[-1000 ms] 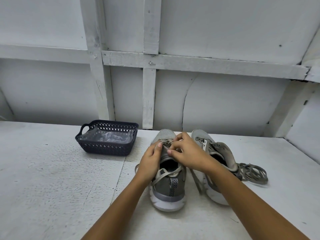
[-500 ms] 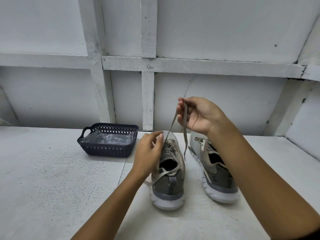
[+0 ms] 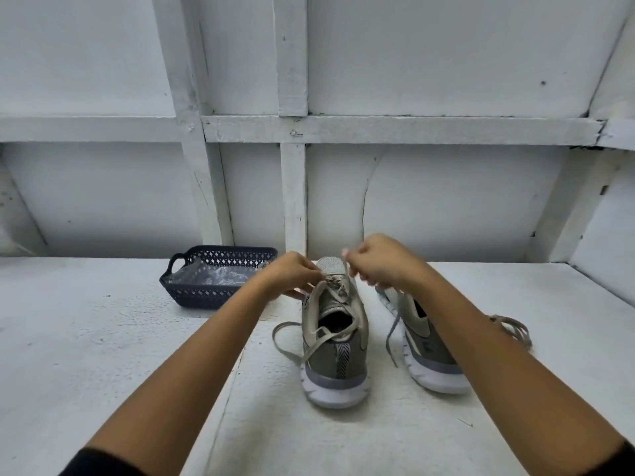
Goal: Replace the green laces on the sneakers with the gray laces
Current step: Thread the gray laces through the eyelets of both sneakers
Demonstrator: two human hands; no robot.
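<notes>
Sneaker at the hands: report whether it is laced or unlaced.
Partly laced: the sneaker has lace only through its front eyelets; loose ends drape across the opening.

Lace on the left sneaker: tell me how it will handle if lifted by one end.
Probably floppy: the lace droops in a slack loop onto the table beside the sneaker. It looks flat and thin, so it is likely light and won't roll.

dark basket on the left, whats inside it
Crumpled clear plastic lies inside the dark basket. Its near right corner is covered by the left hand, and anything under the plastic cannot be seen.
</notes>
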